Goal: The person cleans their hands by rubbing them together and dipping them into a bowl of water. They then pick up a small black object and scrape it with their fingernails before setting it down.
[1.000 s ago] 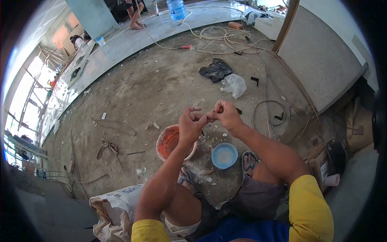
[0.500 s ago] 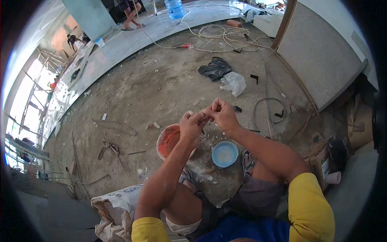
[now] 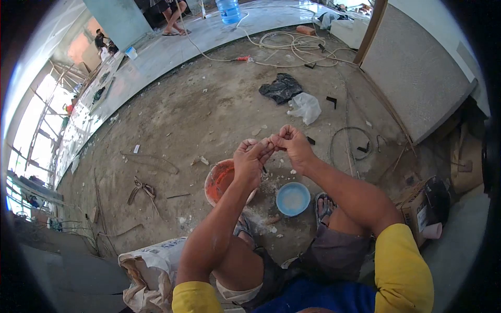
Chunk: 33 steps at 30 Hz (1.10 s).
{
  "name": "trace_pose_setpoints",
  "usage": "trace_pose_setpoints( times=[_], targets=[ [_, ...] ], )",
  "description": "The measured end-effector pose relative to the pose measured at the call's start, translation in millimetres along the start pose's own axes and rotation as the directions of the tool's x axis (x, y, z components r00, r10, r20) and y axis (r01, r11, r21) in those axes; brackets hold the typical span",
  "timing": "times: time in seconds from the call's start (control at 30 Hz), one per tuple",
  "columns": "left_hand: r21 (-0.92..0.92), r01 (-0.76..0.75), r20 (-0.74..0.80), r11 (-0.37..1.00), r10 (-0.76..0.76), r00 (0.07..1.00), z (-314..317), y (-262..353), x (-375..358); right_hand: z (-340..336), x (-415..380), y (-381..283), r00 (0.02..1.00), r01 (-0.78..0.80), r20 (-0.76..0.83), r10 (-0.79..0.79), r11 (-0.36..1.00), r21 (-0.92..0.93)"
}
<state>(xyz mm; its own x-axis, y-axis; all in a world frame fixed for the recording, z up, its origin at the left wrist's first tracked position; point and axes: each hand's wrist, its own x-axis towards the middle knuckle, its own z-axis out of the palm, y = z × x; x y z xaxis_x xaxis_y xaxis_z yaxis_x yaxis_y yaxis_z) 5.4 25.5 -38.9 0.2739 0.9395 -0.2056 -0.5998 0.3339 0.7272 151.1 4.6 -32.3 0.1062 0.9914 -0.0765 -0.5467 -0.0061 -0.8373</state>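
Note:
My left hand [image 3: 249, 160] and my right hand [image 3: 295, 147] meet fingertip to fingertip in front of me, above the dirt floor. Both are closed in a pinch. Whatever lies between the fingertips is too small to make out. Below my left hand, partly behind it, stands a bucket [image 3: 210, 192] with an orange-red inside. A light blue bowl [image 3: 280, 206] with pale contents rests on the floor between my right forearm and my feet.
Pliers-like tools [image 3: 142, 191] lie to the left. An open paper sack [image 3: 151, 258] stands beside my left leg. Ahead are a black plastic bag [image 3: 282, 88], a clear bag [image 3: 305, 108] and a coiled hose [image 3: 292, 44]. A person's legs [image 3: 174, 21] show at the back.
My right hand has shifted slightly right, and its fingers have turned a little while still pinched against the left. A far-off person at the left has straightened up.

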Motion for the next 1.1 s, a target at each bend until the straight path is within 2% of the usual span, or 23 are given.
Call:
trace_pose_setpoints(
  times=[0.2,0.27,0.4,0.47,0.5,0.57,0.7,0.77,0.9,1.0,1.1],
  targets=[
    [0.108,-0.027,-0.001,0.994,0.027,1.0,-2,5,1,-1,2,-1,0.997,0.081,0.034,-0.076,0.983,-0.166],
    [0.228,-0.101,0.033,0.968,0.096,0.995,-2,8,-2,-1,1,-2,0.992,0.124,0.057,-0.113,0.959,-0.255],
    [0.311,-0.151,0.12,0.938,0.119,0.986,-4,11,-1,-1,0,-3,0.985,0.171,0.061,-0.16,0.918,-0.359],
    [0.481,-0.276,0.209,0.832,0.197,0.958,-5,12,-1,-8,3,4,0.968,0.249,0.107,-0.227,0.82,-0.515],
    [0.478,-0.277,0.215,0.833,0.195,0.957,-7,11,0,-7,2,3,0.967,0.25,0.103,-0.231,0.818,-0.518],
    [0.605,-0.331,0.266,0.724,0.207,0.941,-12,8,2,-5,-1,0,0.972,0.236,0.113,-0.208,0.829,-0.507],
    [0.654,-0.369,0.305,0.66,0.217,0.928,-4,10,-4,-13,2,5,0.963,0.262,0.127,-0.237,0.726,-0.636],
    [0.73,-0.321,0.282,0.603,0.162,0.946,3,14,-11,-9,-3,-3,0.971,0.226,0.116,-0.208,0.648,-0.728],
    [0.701,-0.36,0.316,0.616,0.183,0.931,2,8,-8,-14,1,3,0.973,0.218,0.108,-0.203,0.666,-0.713],
    [0.722,-0.384,0.321,0.575,0.212,0.923,2,8,-8,-17,4,7,0.973,0.223,0.111,-0.204,0.681,-0.697],
    [0.734,-0.372,0.304,0.568,0.214,0.928,1,7,-6,-17,4,5,0.984,0.169,0.082,-0.155,0.71,-0.683]
  ],
)
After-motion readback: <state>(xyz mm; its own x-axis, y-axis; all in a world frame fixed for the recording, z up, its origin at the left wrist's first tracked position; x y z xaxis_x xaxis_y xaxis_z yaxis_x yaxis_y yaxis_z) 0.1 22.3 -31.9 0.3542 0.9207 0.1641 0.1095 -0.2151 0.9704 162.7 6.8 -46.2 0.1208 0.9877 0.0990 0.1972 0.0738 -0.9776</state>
